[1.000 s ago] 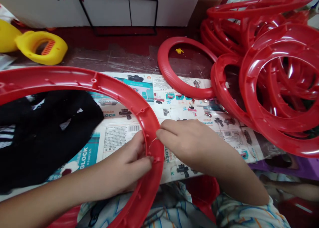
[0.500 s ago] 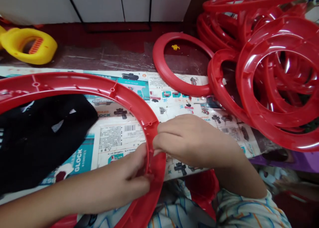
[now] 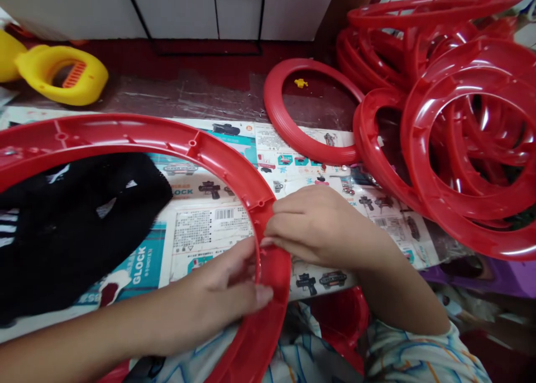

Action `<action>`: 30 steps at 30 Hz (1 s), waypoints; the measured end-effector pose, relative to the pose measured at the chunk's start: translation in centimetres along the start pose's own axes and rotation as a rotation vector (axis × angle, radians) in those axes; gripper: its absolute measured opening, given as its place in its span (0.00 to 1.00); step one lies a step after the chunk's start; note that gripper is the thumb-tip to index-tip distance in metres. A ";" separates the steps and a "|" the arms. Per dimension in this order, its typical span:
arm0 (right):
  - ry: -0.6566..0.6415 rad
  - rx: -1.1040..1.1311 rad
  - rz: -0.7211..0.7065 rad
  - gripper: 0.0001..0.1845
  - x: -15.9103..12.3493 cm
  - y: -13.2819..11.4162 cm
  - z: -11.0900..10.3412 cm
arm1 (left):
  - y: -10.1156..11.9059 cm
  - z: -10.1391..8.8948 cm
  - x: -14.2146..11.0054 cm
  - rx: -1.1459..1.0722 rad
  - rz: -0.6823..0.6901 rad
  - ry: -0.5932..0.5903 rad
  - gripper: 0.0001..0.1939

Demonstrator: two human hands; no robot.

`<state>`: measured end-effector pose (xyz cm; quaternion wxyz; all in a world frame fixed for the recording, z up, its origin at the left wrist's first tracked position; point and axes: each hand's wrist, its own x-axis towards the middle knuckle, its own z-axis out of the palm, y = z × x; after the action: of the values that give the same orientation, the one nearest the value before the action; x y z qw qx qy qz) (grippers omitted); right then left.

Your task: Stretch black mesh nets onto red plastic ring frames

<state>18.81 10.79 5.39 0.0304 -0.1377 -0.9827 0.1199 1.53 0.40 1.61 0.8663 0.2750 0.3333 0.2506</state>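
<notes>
A large red plastic ring (image 3: 226, 162) lies with its hollow, ribbed side up, its right part near my lap. My left hand (image 3: 226, 293) grips the ring's inner rim at the right, thumb reaching over into the channel. Opposite it, my right hand (image 3: 314, 224) is closed in a pinch at the channel; whatever the fingertips hold, if anything, is hidden. Under the ring is a black cloth (image 3: 92, 221) with white marks. Printed packaging sheets (image 3: 213, 232) cover the work surface beneath.
A heap of red rings (image 3: 422, 171) stands at the right. Beside it lies a ribbed red ring (image 3: 282, 120), with a small yellow piece (image 3: 300, 83) inside its opening. At the back are a black wire frame (image 3: 262, 23) and a yellow plastic part (image 3: 94, 81). Small metal bits (image 3: 348, 188) lie near the heap.
The view has shifted a little, so most things appear slightly farther right. My left thumb has moved farther over the ring's channel. My right hand keeps its pinch at the same part.
</notes>
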 end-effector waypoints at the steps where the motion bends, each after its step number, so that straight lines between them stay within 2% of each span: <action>1: 0.002 -0.003 0.005 0.12 0.0 0.0 0.1 | -0.2 0.1 0.2 -0.065 -0.034 0.044 0.21; 4: 0.035 -0.025 0.001 0.13 0.1 0.0 0.3 | -0.6 0.4 0.6 -0.149 -0.080 0.182 0.19; 8: 0.087 -0.110 0.052 0.16 0.0 0.0 0.4 | -0.6 0.5 0.8 -0.139 0.026 0.308 0.26; 10: 0.094 -0.154 0.075 0.14 -0.1 -0.1 0.2 | -0.5 0.2 0.8 -0.075 0.002 0.302 0.25; 13: 0.072 -0.152 0.045 0.12 -0.1 -0.3 -0.2 | -0.3 -0.4 0.7 0.206 0.016 0.265 0.23; 15: 0.061 -0.131 0.016 0.12 -0.2 -0.5 -0.2 | -0.3 -0.7 0.5 0.395 0.055 0.254 0.25; 17: 0.077 -0.110 0.000 0.12 -0.2 -0.6 -0.1 | -0.3 -0.8 0.2 0.482 0.066 0.235 0.29; 23: 0.208 -0.007 -0.044 0.13 -0.2 -0.5 0.4 | -0.6 -0.8 -0.2 0.529 0.054 0.178 0.33; 30: 0.176 0.238 -0.008 0.14 -0.2 -0.4 -0.2 | -0.9 -1.0 -0.5 0.520 0.053 0.170 0.33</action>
<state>18.93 10.42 5.64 0.1331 -0.1394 -0.9556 0.2228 0.73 -0.23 0.66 0.7286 0.4748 0.4508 0.2012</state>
